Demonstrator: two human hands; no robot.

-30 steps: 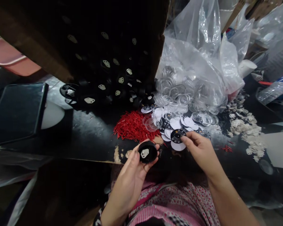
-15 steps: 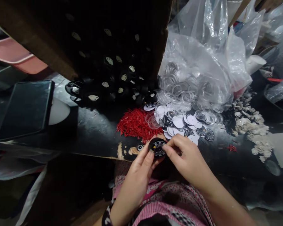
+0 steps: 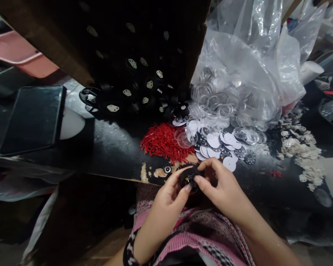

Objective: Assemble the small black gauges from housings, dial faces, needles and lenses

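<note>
A small round black dial case [image 3: 186, 173] is between my hands above the front edge of the black table. My left hand [image 3: 170, 194] grips it from the left, thumb in front. From the right, the thumb and bent fingers of my right hand [image 3: 218, 181] close on the same case. Its printed face is mostly hidden by fingers; a yellow spot shows. Just beyond lie a heap of thin red pointers [image 3: 162, 142] and a spread of white-backed dial discs [image 3: 229, 164], some with black printed faces up. A small ring-shaped part [image 3: 167, 169] lies near the edge.
Clear round covers [image 3: 224, 110] spill from a plastic bag [image 3: 238, 55] behind the discs. Black cases with pale plates [image 3: 113, 108] fill a dark open box. Pale small parts [image 3: 302, 151] are heaped right. A black tablet-like slab [image 3: 33, 120] and a pink bin [image 3: 13, 48] stand left.
The dial case has tilted and turned between my hands, so its printed face shows less. My right fingers have come closer around it. The view has shifted slightly.
</note>
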